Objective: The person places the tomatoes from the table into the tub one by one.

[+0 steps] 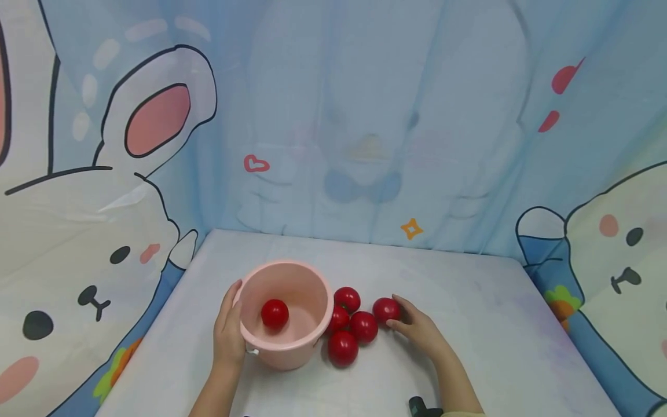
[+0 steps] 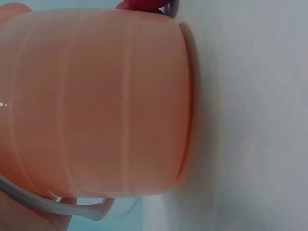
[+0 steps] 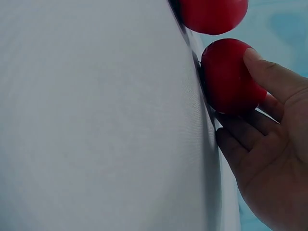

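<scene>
A pink bucket (image 1: pixel 283 354) stands on the white table, one red tomato (image 1: pixel 274 314) lying inside it. My left hand (image 1: pixel 229 333) holds the bucket by its left side; in the left wrist view its fingers (image 2: pixel 57 219) show beside the pale handle (image 2: pixel 62 208). To the bucket's right, my right hand (image 1: pixel 419 330) grips the rightmost tomato (image 1: pixel 387 311), which rests on the table. The right wrist view shows the thumb (image 3: pixel 272 77) on that tomato's near side and the other fingers around its lower side.
Several more tomatoes (image 1: pixel 363 327) cluster between the bucket and my right hand. A dark object (image 1: pixel 419 406) shows by the right forearm at the bottom edge. Printed blue curtains (image 1: pixel 365 116) border the white table (image 1: pixel 469 289) at the back and sides.
</scene>
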A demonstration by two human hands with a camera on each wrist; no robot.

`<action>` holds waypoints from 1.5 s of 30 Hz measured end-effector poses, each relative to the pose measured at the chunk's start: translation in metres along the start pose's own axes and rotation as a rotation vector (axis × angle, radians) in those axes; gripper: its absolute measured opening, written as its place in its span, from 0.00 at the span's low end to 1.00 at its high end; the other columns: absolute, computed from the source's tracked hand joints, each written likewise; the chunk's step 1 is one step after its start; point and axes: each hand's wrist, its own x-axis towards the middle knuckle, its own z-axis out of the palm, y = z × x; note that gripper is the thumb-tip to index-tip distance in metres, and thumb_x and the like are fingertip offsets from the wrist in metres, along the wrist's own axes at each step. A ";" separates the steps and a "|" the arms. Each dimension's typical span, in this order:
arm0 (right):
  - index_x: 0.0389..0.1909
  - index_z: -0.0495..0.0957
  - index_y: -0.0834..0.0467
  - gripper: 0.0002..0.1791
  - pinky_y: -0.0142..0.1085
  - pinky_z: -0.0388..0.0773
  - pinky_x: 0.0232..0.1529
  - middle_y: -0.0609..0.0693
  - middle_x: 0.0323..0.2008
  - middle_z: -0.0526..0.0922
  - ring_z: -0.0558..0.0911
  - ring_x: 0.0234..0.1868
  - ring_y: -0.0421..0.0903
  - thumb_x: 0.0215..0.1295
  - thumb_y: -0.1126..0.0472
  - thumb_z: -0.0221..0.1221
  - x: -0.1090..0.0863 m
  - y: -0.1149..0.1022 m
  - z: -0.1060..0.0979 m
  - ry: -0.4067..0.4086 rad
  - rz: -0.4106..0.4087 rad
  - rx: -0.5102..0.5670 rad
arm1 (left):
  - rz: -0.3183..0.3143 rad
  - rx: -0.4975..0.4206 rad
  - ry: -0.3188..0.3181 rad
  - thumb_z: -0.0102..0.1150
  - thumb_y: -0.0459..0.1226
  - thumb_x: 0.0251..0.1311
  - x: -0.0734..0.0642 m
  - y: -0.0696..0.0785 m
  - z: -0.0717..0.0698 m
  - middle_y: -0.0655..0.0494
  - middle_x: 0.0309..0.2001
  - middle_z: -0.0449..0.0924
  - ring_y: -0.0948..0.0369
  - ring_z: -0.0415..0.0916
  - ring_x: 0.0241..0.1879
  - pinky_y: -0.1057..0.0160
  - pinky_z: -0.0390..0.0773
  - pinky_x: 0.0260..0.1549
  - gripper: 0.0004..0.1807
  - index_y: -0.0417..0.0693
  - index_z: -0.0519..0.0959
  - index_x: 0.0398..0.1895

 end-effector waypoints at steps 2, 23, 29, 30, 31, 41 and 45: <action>0.75 0.59 0.46 0.47 0.63 0.68 0.65 0.59 0.74 0.63 0.60 0.75 0.63 0.56 0.42 0.68 0.000 -0.001 0.000 0.001 0.002 -0.001 | 0.002 -0.005 0.001 0.34 0.54 0.75 -0.001 -0.001 0.000 0.75 0.74 0.59 0.61 0.54 0.76 0.48 0.69 0.66 0.24 0.81 0.58 0.72; 0.73 0.63 0.47 0.42 0.60 0.72 0.63 0.59 0.71 0.68 0.66 0.72 0.63 0.59 0.45 0.68 -0.003 -0.006 -0.004 0.037 -0.050 -0.085 | 0.033 -0.017 -0.009 0.34 0.54 0.75 -0.001 -0.004 0.002 0.73 0.75 0.58 0.61 0.53 0.77 0.48 0.68 0.67 0.24 0.80 0.58 0.72; 0.73 0.62 0.46 0.44 0.57 0.75 0.61 0.58 0.72 0.67 0.66 0.72 0.63 0.57 0.42 0.67 -0.004 -0.012 -0.013 0.046 -0.070 -0.102 | 0.042 -0.023 -0.013 0.35 0.53 0.76 -0.002 -0.003 0.001 0.74 0.74 0.58 0.61 0.54 0.76 0.50 0.69 0.67 0.24 0.80 0.57 0.72; 0.73 0.62 0.45 0.44 0.57 0.75 0.61 0.58 0.72 0.66 0.66 0.72 0.63 0.57 0.41 0.67 -0.004 -0.013 -0.015 0.046 -0.071 -0.103 | 0.044 -0.023 -0.014 0.35 0.53 0.76 -0.002 -0.003 0.001 0.74 0.74 0.58 0.61 0.54 0.76 0.49 0.69 0.66 0.24 0.80 0.57 0.72; 0.73 0.62 0.45 0.44 0.56 0.75 0.61 0.58 0.72 0.66 0.66 0.72 0.63 0.57 0.40 0.67 -0.005 -0.014 -0.016 0.046 -0.075 -0.105 | 0.045 -0.023 -0.014 0.36 0.53 0.76 -0.002 -0.003 0.001 0.74 0.74 0.58 0.61 0.54 0.76 0.49 0.69 0.66 0.24 0.80 0.57 0.72; 0.74 0.61 0.47 0.44 0.54 0.78 0.59 0.59 0.71 0.67 0.67 0.71 0.63 0.59 0.40 0.65 -0.011 -0.034 -0.040 0.061 -0.174 -0.119 | 0.035 -0.032 -0.008 0.38 0.52 0.75 -0.002 -0.004 0.001 0.74 0.74 0.58 0.61 0.55 0.76 0.49 0.72 0.64 0.24 0.81 0.58 0.72; 0.74 0.60 0.47 0.43 0.55 0.76 0.60 0.59 0.71 0.67 0.67 0.71 0.63 0.60 0.41 0.65 -0.015 -0.047 -0.050 0.066 -0.219 -0.115 | 0.041 -0.024 -0.006 0.38 0.53 0.75 -0.002 -0.004 0.001 0.74 0.74 0.58 0.60 0.54 0.76 0.48 0.71 0.64 0.24 0.82 0.58 0.72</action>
